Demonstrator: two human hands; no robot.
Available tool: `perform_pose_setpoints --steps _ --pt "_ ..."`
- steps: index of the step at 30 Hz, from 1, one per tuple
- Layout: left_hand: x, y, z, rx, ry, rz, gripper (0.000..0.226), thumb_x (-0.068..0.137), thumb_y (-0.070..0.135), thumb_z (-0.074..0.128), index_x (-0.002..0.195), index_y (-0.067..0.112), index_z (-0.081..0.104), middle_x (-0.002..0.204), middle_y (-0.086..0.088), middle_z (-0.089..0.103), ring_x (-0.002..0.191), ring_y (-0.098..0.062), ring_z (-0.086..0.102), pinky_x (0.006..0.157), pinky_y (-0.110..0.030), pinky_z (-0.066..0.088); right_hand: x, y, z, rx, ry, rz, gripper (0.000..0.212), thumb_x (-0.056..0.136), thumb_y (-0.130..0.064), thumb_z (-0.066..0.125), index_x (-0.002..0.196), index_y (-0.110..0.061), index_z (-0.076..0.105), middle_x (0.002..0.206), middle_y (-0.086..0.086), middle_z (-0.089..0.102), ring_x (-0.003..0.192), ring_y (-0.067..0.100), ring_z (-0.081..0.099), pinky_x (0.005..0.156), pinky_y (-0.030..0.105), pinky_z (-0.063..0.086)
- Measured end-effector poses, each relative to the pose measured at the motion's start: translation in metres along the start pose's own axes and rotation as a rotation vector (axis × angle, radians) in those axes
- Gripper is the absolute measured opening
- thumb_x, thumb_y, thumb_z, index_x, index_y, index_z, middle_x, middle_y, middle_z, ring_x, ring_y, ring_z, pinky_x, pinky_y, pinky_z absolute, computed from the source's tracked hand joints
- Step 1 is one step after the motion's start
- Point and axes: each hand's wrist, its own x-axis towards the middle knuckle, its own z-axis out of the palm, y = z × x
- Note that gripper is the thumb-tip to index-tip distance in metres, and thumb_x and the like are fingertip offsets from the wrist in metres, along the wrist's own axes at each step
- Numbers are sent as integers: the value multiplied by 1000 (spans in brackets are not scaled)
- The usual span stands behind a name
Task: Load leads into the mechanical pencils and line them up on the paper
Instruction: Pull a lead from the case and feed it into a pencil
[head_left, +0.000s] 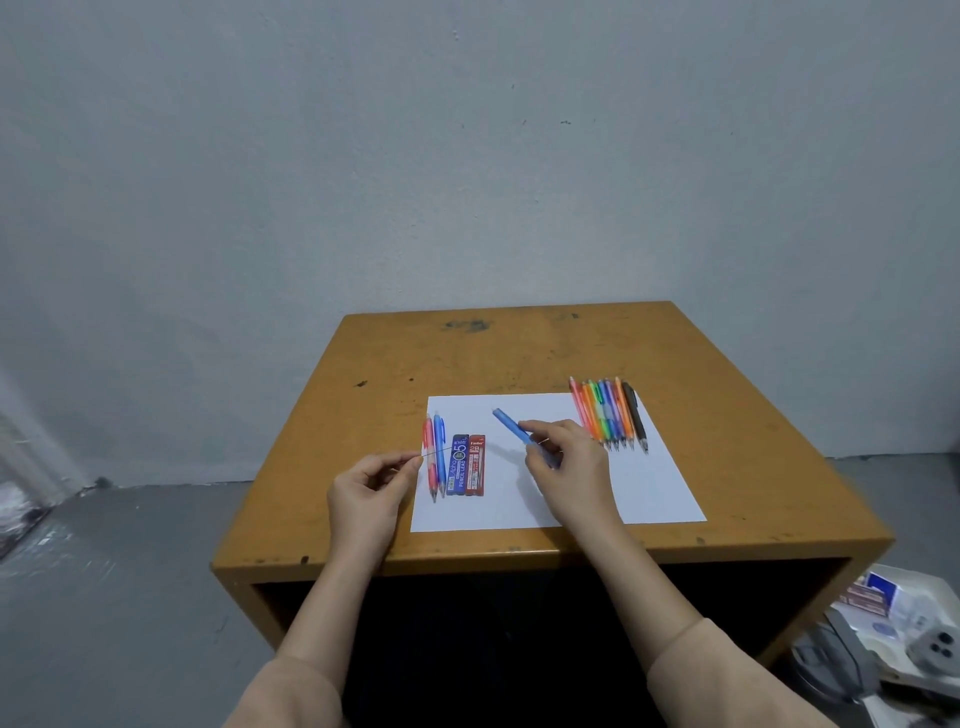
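1. It was a bare, plain room, whether home or workroom could not be told; a scuffed, pale painted wall (467, 156) filled 12 o'clock.
2. A grey concrete floor (130, 545) lay at 8 o'clock.
3. A worn, stained wooden table (727, 467) stood at the centre, bearing paper (493, 512) and mechanical pencils (608, 415).
4. Boxes (878, 592) and loose clutter lay heaped at 4 o'clock.

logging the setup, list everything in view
table: one, orange-brown, centre
paper: one sheet, white, on table
pencil row: several, mixed colours, paper's right edge
pencil pair: two, red and blue, paper's left side
lead cases: two, blue and red, beside the pair
held pencil: one, blue, above paper
lead: one, thin, dark, over pencil pair
floor clutter: several items, pale, lower right
left hand: one, pinching lead
right hand: one, gripping held pencil
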Motion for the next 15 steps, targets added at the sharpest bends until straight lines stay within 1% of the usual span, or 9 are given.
perform_pose_setpoints --steps 2,4,9,10,13,15 --pt "1 -2 0 -13 0 1 12 83 13 72 83 25 72 81 10 70 73 -2 58 66 -26 51 0 1 3 12 3 -27 31 92 -18 61 123 -17 64 113 0 63 86 3 50 66 0 38" --pt "2 -4 0 -21 -5 9 15 82 13 72 80 28 72 81 9 71 74 -4 59 64 -23 51 0 2 6 12 -2 -49 31 93 -21 60 124 -19 64 114 0 65 88 2 50 69 0 37" --pt "3 -1 -1 -1 -70 13 12 84 16 70 84 28 72 88 11 70 77 7 60 59 -16 49 -1 2 9 -53 -85 -131 32 94 -15 58 124 -24 64 114 -1 65 92 4 52 76 2 37" --pt "3 -1 -1 -5 -74 14 12 84 16 70 84 28 72 89 11 69 78 6 60 59 -15 49 -1 1 9 -81 -109 -147 33 94 -13 57 124 -25 64 116 -2 65 95 6 54 79 6 40" --pt "3 -2 -2 -13 -90 9 12 83 17 70 85 29 72 90 11 70 84 -2 61 61 -18 49 -3 -1 11 -147 -176 -171 35 94 -11 55 124 -27 63 123 -3 62 106 11 54 91 23 46" --pt "4 -2 -3 -13 -103 15 12 83 18 70 86 29 72 90 12 70 83 1 60 61 -17 49 -4 -2 12 -164 -209 -185 36 95 -11 54 125 -28 62 126 -3 60 108 12 51 94 28 46"
